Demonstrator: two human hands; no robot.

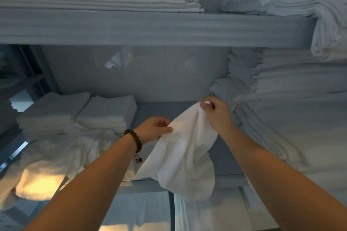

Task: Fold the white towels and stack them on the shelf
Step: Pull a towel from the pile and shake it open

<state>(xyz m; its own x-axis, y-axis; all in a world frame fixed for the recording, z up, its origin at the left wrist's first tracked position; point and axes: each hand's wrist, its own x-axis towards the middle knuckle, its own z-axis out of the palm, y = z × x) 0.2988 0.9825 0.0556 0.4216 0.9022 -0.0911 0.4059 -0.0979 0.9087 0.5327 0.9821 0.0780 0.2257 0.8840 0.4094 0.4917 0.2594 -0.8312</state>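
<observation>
The right hand (216, 114) pinches one top corner of a white towel (184, 155) between thumb and curled fingers, and the corner bunches into a small peak above the thumb. The left hand (155, 129), lower and just to the side, pinches the same upper edge, thumb on top; its other fingers are hidden behind the cloth. A brown bead bracelet (134, 139) circles the left wrist.

The towel's held edge slopes up from left to right, and its length hangs down over the front lip of the shelf (142, 184). Its lower end blurs into pale cloth below, so where it stops is hard to tell.

Two folded stacks (109, 112) sit on the shelf at left, above loose crumpled towels (47, 165). Taller piles (291, 80) at right are cut off by the frame
</observation>
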